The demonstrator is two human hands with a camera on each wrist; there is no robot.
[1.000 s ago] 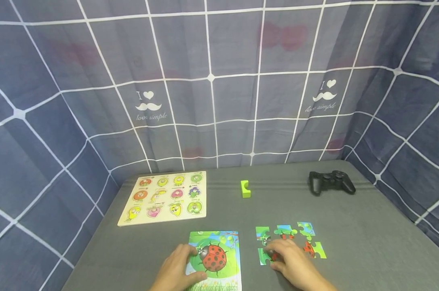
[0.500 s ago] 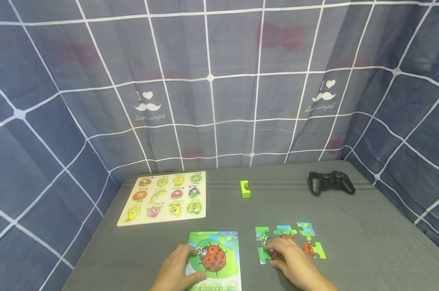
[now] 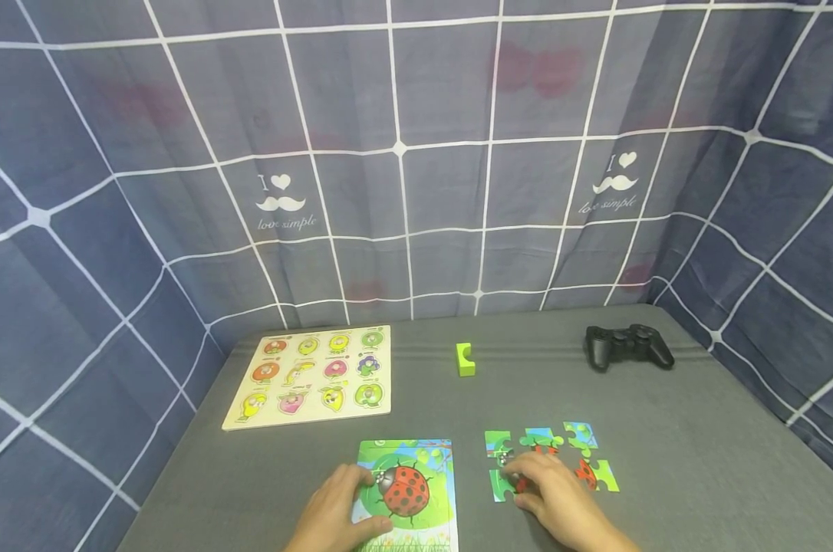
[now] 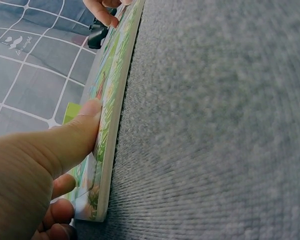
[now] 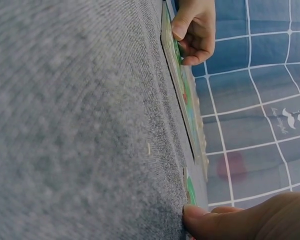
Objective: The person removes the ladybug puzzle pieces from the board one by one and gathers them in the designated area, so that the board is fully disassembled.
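Observation:
My left hand [image 3: 334,510] rests on the left side of a ladybug puzzle board [image 3: 433,460], which lies flat on the table. In the left wrist view its thumb [image 4: 82,127] presses on the board's printed top face, near the edge. My right hand [image 3: 554,498] is bent over a group of jigsaw pieces to the right of the board. Its thumb and fingers pinch a red-spotted jigsaw piece [image 3: 521,484], mostly hidden under the hand. Around it lie a green corner piece [image 3: 497,438], another green piece [image 3: 498,488], a blue-topped piece [image 3: 539,434] and more pieces on the right.
A wooden fruit peg puzzle [image 3: 320,383] lies at the back left. A lime green notched block [image 3: 465,366] stands mid-table, and a black game controller [image 3: 627,346] sits at the back right. Grid-patterned curtain [image 3: 444,184] encloses the table's back and sides.

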